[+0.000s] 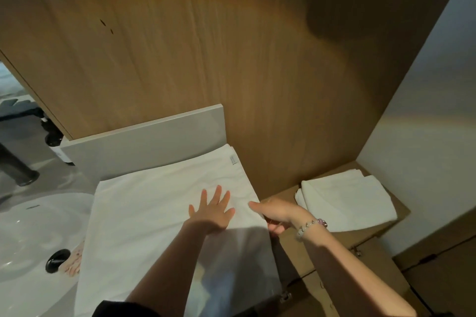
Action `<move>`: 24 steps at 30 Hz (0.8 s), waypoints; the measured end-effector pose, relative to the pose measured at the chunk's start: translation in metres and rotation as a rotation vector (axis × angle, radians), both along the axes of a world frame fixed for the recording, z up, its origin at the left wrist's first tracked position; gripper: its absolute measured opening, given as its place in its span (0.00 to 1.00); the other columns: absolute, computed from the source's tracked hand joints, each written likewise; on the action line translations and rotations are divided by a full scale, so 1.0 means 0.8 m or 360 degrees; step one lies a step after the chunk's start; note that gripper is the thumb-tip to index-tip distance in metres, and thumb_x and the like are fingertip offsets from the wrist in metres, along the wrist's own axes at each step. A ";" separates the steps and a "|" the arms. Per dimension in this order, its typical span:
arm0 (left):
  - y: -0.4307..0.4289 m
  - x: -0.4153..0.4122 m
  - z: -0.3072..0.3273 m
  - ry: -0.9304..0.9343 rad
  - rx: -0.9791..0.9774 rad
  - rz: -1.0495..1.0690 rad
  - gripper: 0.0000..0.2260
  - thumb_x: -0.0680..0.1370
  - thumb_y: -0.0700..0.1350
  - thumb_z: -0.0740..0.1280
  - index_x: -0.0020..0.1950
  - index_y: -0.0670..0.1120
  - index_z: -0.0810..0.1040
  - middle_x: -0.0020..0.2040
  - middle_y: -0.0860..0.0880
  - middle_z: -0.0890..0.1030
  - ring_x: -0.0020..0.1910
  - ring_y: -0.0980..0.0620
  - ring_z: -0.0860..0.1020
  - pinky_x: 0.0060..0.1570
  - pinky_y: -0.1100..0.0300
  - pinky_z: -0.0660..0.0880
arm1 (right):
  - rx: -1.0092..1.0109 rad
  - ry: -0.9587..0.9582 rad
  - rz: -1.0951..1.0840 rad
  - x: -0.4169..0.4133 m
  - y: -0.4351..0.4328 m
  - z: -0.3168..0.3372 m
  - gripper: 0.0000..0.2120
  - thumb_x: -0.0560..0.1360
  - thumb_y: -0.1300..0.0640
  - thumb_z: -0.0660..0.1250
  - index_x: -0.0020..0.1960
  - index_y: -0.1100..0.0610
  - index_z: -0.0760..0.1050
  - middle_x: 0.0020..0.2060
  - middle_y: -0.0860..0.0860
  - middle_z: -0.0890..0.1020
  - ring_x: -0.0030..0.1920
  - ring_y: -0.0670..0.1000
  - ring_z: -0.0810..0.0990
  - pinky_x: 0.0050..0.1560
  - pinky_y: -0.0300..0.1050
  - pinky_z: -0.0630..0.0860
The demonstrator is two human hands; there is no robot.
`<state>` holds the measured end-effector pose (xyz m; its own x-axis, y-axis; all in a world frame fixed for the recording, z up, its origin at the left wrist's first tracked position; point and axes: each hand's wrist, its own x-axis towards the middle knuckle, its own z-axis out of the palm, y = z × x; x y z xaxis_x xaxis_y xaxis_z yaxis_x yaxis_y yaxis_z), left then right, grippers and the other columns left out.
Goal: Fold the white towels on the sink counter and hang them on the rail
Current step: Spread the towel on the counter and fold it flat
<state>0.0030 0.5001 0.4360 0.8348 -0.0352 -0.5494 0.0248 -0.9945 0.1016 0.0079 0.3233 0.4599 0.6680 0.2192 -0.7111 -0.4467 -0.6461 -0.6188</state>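
**Forearms over the spread towel: pin it, then carry the edge across**

Nearest the lens, the left forearm [164,265] runs up to the left hand [212,210], which lies flat on the white towel [154,208] with its fingers straight and spread. The towel is spread on the sink counter [77,175], beside the basin [28,226]. The right hand [277,215] pinches the towel's right edge, thumb on top and fingers curled beneath.

The fold will likely go best if the flat palm stays as an anchor, the pinched edge travels straight across, and corners meet before creasing.

The basin shows only its dark drain [58,260]. A closed cardboard box [360,237] bears a folded towel [347,198]; its contents are hidden. No rail is in view.
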 end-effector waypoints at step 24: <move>-0.005 0.007 -0.013 -0.0119 0.0059 0.0073 0.27 0.81 0.59 0.46 0.76 0.55 0.37 0.76 0.53 0.32 0.75 0.44 0.34 0.71 0.39 0.41 | 0.0100 -0.0040 -0.0096 -0.053 -0.032 0.000 0.37 0.74 0.29 0.48 0.56 0.59 0.78 0.48 0.56 0.82 0.49 0.53 0.81 0.43 0.40 0.77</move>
